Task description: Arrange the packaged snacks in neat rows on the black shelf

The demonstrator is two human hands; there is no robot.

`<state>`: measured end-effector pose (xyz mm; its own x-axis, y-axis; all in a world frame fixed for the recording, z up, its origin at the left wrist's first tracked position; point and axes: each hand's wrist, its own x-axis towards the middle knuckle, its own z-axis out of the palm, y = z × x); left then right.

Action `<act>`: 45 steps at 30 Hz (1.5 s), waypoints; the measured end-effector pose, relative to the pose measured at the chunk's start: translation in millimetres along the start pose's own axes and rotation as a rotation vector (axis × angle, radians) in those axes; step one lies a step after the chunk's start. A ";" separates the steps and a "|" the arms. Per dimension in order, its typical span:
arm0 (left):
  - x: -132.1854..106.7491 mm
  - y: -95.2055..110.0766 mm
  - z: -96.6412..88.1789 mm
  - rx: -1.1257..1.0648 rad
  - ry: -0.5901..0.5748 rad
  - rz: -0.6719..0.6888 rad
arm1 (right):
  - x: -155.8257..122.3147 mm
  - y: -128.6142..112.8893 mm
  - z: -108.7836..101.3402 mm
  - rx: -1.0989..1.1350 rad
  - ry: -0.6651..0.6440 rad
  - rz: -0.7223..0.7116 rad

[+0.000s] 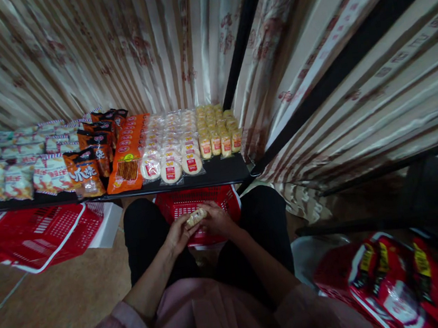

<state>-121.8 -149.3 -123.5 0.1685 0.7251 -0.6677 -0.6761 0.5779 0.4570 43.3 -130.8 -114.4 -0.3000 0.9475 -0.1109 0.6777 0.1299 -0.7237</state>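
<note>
My left hand (178, 234) and my right hand (217, 219) meet in front of my knees, both closed on a small pale wrapped snack (196, 217). They hover over a red plastic basket (180, 202) between my legs. Just beyond it is a low black shelf (220, 172) carrying rows of round white wrapped cakes (171, 171), small yellow packets (220, 142), an orange flat pack (127, 159) and orange snack bags (84, 172).
More red baskets (39, 234) lie on the floor at the left under the shelf. Red snack bags (401, 280) fill a basket at the lower right. Patterned curtains (128, 47) hang behind, and a black frame post (244, 28) rises at the shelf's right end.
</note>
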 end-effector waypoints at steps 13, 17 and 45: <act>-34.1 7.7 25.0 0.141 -0.190 0.122 | -7.7 -7.0 -24.6 0.457 0.051 -0.076; -38.0 9.3 30.1 0.175 -0.202 0.121 | -7.8 -9.1 -29.8 0.696 -0.015 0.016; -33.2 18.2 36.9 1.056 -0.282 0.842 | -15.2 -18.9 -41.9 0.966 0.183 0.208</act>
<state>-113.2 -149.1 -71.4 0.2077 0.9717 0.1125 0.1928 -0.1534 0.9692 63.2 -135.4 -70.5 -0.0748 0.9653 -0.2501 -0.1550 -0.2590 -0.9533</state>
